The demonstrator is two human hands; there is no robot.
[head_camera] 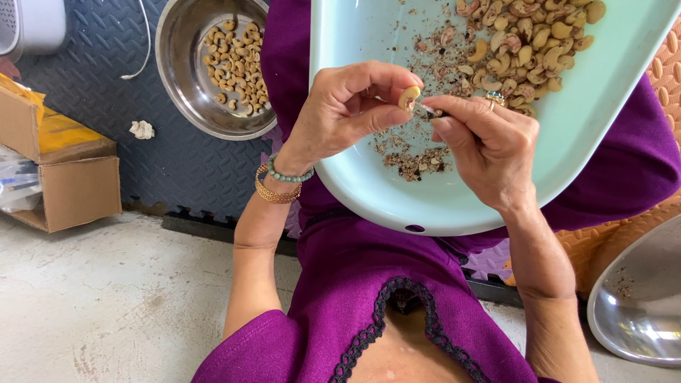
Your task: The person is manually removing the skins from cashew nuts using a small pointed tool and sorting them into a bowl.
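Observation:
My left hand [347, 106] pinches a single pale cashew nut [408, 96] between thumb and fingers, above a light blue tray [369, 191] resting on my lap. My right hand [489, 142] grips a small dark blade [430, 110] whose tip touches the nut. A heap of unpeeled cashews [525, 42] lies at the tray's far side. Brown skin scraps [415, 159] are scattered on the tray below my hands. A ring sits on a right finger, and bracelets circle my left wrist.
A steel bowl [184, 78] holding peeled cashews [237, 67] stands on a dark foam mat to the far left. Cardboard boxes [71, 191] sit at the left edge. Another steel bowl [638, 305] lies at the lower right on an orange mat.

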